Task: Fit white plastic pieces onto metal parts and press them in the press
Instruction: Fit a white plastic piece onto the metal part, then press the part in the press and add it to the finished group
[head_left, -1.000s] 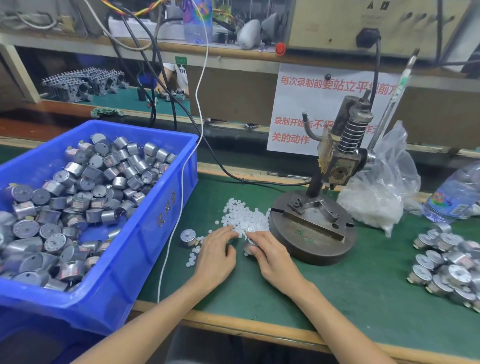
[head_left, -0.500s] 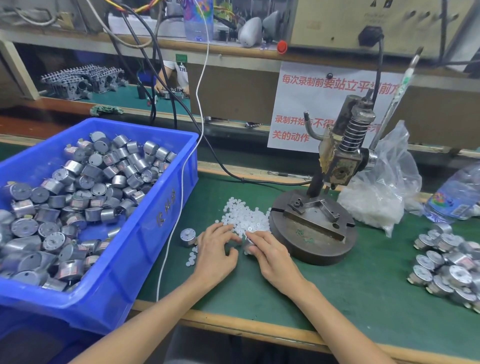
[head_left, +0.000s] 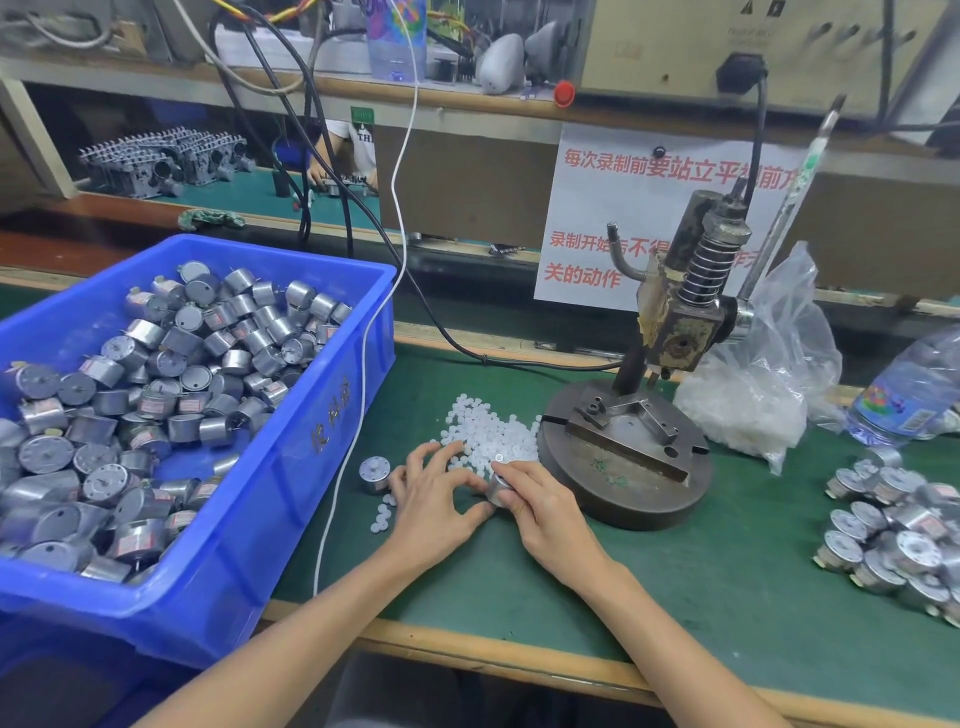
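My right hand (head_left: 540, 506) grips a small metal part (head_left: 500, 487), a silver cylinder with a white plastic piece on its top, just in front of the press base. My left hand (head_left: 434, 501) rests beside it with its fingers spread over the near edge of the pile of white plastic pieces (head_left: 488, 434); its thumb reaches toward the held part. Another metal part (head_left: 374, 472) stands alone on the green mat left of my left hand. The hand press (head_left: 626, 452) stands to the right, its fixture bare.
A blue bin (head_left: 311, 447) full of metal parts fills the left. A heap of metal parts (head_left: 904, 525) lies at the right edge. A plastic bag of white pieces (head_left: 748, 410) and a water bottle (head_left: 914, 389) sit behind. A white cable (head_left: 358, 374) hangs past the bin.
My left hand's fingers have shifted forward a little over the white pieces. My right hand keeps hold of the metal part at nearly the same spot.
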